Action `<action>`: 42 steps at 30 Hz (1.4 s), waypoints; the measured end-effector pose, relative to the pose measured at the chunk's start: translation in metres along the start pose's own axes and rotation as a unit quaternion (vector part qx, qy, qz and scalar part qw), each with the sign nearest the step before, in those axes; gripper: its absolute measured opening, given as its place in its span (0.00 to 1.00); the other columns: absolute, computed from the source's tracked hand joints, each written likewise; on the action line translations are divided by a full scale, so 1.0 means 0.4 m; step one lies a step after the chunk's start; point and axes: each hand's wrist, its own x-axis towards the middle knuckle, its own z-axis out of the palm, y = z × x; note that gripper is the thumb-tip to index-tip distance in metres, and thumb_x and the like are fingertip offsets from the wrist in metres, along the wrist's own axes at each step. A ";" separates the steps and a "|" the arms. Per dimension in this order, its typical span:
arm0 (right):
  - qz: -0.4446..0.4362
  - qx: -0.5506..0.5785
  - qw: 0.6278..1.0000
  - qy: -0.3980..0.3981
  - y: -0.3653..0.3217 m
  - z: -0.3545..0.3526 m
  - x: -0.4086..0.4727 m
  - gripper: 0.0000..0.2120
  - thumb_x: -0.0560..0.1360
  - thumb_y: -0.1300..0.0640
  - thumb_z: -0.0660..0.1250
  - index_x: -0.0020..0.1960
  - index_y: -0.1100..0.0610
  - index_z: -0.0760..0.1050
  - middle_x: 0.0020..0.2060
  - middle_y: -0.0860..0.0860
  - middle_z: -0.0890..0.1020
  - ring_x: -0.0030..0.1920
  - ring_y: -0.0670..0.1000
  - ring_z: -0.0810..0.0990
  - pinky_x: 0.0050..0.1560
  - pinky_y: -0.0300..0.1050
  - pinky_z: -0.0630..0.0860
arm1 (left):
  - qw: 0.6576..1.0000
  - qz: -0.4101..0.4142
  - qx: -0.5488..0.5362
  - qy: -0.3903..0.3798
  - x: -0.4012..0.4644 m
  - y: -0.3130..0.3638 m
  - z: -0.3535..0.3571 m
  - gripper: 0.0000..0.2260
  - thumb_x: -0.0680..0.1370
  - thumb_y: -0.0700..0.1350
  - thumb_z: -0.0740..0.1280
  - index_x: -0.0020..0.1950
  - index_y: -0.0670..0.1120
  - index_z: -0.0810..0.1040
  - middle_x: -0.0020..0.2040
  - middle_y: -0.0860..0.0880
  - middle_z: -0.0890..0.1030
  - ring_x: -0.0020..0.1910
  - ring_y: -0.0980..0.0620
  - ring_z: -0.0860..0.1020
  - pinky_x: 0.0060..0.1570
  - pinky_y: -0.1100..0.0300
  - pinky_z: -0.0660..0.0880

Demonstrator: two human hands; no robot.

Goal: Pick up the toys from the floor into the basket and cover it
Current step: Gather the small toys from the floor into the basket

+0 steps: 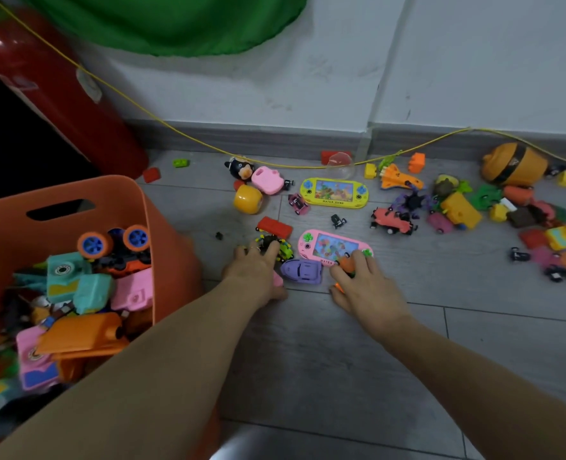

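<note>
Grey wood-look plank floor fills most of my view, running up to a pale wall with a grey skirting board. At my left stands the orange plastic basket with a slot handle, already heaped with plastic toys: teal and pink toy cameras, an orange block, a truck with blue-hubbed orange wheels. I see no cover for it.

Loose toys lie scattered over the floor ahead, thickest at the right near the wall. Among them I pick out an orange capsule-shaped figure with a black band, a yellow-green handheld water game and a pink handheld water game nearer me, with a red plastic brick just left of it.

My left hand is down on the floor, fingers bent over a small black-and-green spiky toy, with something pink under the palm; I cannot tell whether it truly grips either. My right hand curls its fingers round a small orange toy at the near edge of the pink game. Between the two hands lies a small purple plastic boat, touched by neither as far as I can see.
</note>
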 end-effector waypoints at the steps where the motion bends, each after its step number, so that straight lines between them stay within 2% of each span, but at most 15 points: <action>1: -0.001 0.004 1.000 0.007 0.001 0.001 -0.003 0.20 0.67 0.50 0.76 0.53 0.54 0.71 0.48 0.61 0.74 0.43 0.61 0.76 0.19 0.45 0.68 | 1.000 -0.001 -0.002 0.003 -0.001 0.005 0.002 0.45 0.71 0.60 0.72 0.78 0.52 0.48 0.75 0.40 0.57 0.71 0.35 0.59 0.65 0.42 0.68; 5: -0.012 -0.004 1.000 0.019 -0.001 0.004 -0.011 0.16 0.68 0.53 0.75 0.52 0.55 0.75 0.50 0.62 0.75 0.42 0.61 0.77 0.20 0.46 0.70 | 1.000 -0.007 -0.001 0.016 -0.005 0.013 0.012 0.41 0.74 0.58 0.69 0.78 0.51 0.48 0.76 0.39 0.54 0.71 0.35 0.59 0.64 0.41 0.69; 11: -0.003 0.012 1.000 0.015 -0.008 -0.004 -0.018 0.14 0.68 0.55 0.75 0.52 0.56 0.78 0.49 0.63 0.76 0.40 0.62 0.78 0.21 0.46 0.70 | 0.999 -0.014 -0.049 0.013 -0.014 0.009 0.018 0.41 0.73 0.56 0.71 0.77 0.53 0.49 0.76 0.41 0.50 0.71 0.35 0.58 0.63 0.43 0.70; 15: 0.023 0.049 0.998 -0.008 -0.013 -0.011 -0.022 0.15 0.66 0.55 0.76 0.50 0.55 0.77 0.50 0.62 0.76 0.38 0.61 0.78 0.21 0.44 0.67 | 0.993 0.001 -0.120 0.021 -0.018 0.018 0.022 0.36 0.73 0.48 0.73 0.74 0.51 0.55 0.74 0.36 0.50 0.61 0.33 0.72 0.59 0.48 0.73; 18: 0.038 0.072 0.997 -0.012 -0.009 -0.010 -0.024 0.14 0.67 0.54 0.75 0.51 0.54 0.77 0.51 0.60 0.75 0.38 0.60 0.78 0.24 0.42 0.64 | 0.989 0.016 -0.147 0.023 -0.016 0.023 0.019 0.33 0.73 0.45 0.72 0.72 0.49 0.57 0.73 0.33 0.50 0.58 0.34 0.75 0.58 0.51 0.74; 22: 0.094 0.146 0.985 0.002 -0.008 -0.012 -0.027 0.10 0.74 0.53 0.68 0.53 0.54 0.72 0.56 0.56 0.69 0.40 0.56 0.73 0.33 0.44 0.67 | 0.987 0.023 -0.160 0.003 -0.009 0.007 0.005 0.30 0.75 0.44 0.70 0.71 0.49 0.58 0.74 0.30 0.52 0.59 0.35 0.75 0.57 0.54 0.73; 24: 0.121 0.164 0.979 0.003 -0.010 -0.021 -0.027 0.10 0.75 0.53 0.67 0.54 0.54 0.71 0.58 0.54 0.66 0.41 0.53 0.69 0.37 0.43 0.67 | 0.987 0.021 -0.159 0.000 -0.013 0.003 -0.011 0.28 0.74 0.46 0.71 0.70 0.48 0.60 0.72 0.30 0.57 0.61 0.36 0.74 0.56 0.55 0.71; 26: 0.138 0.166 0.976 -0.009 -0.011 -0.030 -0.027 0.11 0.76 0.52 0.66 0.55 0.54 0.71 0.59 0.55 0.66 0.43 0.55 0.72 0.38 0.43 0.68 | 0.988 0.017 -0.155 -0.002 -0.025 0.007 -0.036 0.26 0.74 0.46 0.71 0.67 0.47 0.62 0.69 0.32 0.61 0.62 0.37 0.73 0.55 0.56 0.71; 28: 0.134 0.139 0.981 -0.029 -0.018 -0.029 -0.031 0.13 0.75 0.50 0.65 0.58 0.53 0.71 0.62 0.57 0.66 0.50 0.59 0.75 0.39 0.45 0.71 | 0.990 0.017 -0.143 -0.009 -0.033 0.012 -0.061 0.26 0.74 0.47 0.71 0.67 0.47 0.64 0.69 0.34 0.61 0.62 0.37 0.71 0.57 0.54 0.71; 30: 0.090 0.096 0.990 -0.049 -0.037 -0.021 -0.043 0.18 0.75 0.49 0.66 0.63 0.53 0.72 0.64 0.60 0.67 0.56 0.62 0.74 0.43 0.51 0.76 | 0.992 0.026 -0.122 -0.005 -0.050 0.012 -0.090 0.26 0.74 0.49 0.71 0.67 0.47 0.64 0.68 0.36 0.64 0.62 0.38 0.71 0.56 0.54 0.71; 32: 0.059 0.067 0.993 -0.073 -0.056 -0.013 -0.055 0.22 0.76 0.51 0.65 0.68 0.56 0.71 0.65 0.63 0.69 0.60 0.64 0.72 0.49 0.55 0.77 | 0.994 0.033 -0.108 -0.002 -0.066 0.015 -0.118 0.25 0.75 0.49 0.70 0.68 0.48 0.65 0.66 0.38 0.64 0.58 0.41 0.73 0.53 0.56 0.71; 35: 0.061 0.096 0.991 -0.066 -0.065 -0.016 -0.062 0.18 0.76 0.55 0.65 0.64 0.60 0.73 0.63 0.62 0.70 0.60 0.64 0.71 0.52 0.55 0.75 | 0.993 0.042 -0.110 0.004 -0.088 0.015 -0.167 0.23 0.76 0.50 0.70 0.67 0.49 0.67 0.64 0.39 0.65 0.48 0.44 0.73 0.53 0.54 0.75; 37: 0.075 0.135 0.985 -0.078 -0.057 -0.015 -0.065 0.16 0.76 0.56 0.65 0.62 0.58 0.73 0.61 0.60 0.68 0.58 0.61 0.71 0.54 0.51 0.73 | 0.989 0.053 -0.135 0.013 -0.103 0.008 -0.198 0.22 0.75 0.50 0.71 0.65 0.50 0.68 0.63 0.39 0.67 0.42 0.46 0.76 0.46 0.53 0.80; 40: 0.098 0.216 0.970 -0.061 -0.048 -0.018 -0.073 0.11 0.72 0.57 0.69 0.53 0.58 0.75 0.52 0.57 0.69 0.51 0.60 0.74 0.49 0.47 0.73 | 0.976 0.088 -0.196 0.040 -0.137 -0.004 -0.252 0.18 0.73 0.47 0.72 0.58 0.50 0.69 0.56 0.43 0.71 0.33 0.50 0.76 0.31 0.56 0.79; 42: 0.132 0.276 0.952 -0.027 -0.044 -0.047 -0.057 0.08 0.71 0.58 0.71 0.49 0.56 0.77 0.48 0.55 0.71 0.46 0.57 0.74 0.43 0.43 0.69 | 0.964 0.121 -0.232 0.045 -0.172 -0.017 -0.303 0.16 0.74 0.44 0.72 0.55 0.49 0.68 0.50 0.45 0.71 0.30 0.52 0.76 0.29 0.57 0.78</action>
